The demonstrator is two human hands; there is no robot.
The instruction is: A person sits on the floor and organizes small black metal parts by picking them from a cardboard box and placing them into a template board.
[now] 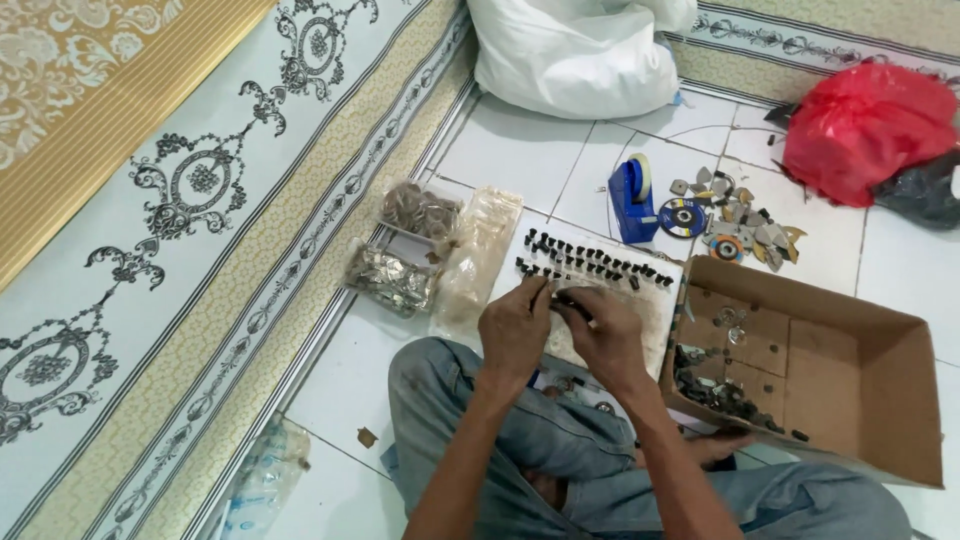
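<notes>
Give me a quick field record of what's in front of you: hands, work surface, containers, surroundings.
left hand: left hand over the near edge of the white flat board, fingers bent together
right hand: right hand beside it, fingertips meeting the left's; what they pinch is too small to tell
board: rows of small black upright pieces
box: open brown cardboard box, small dark parts in its corner
bags: clear plastic bags of small parts
floor: white tiles, blue tape dispenser, red plastic bag
</notes>
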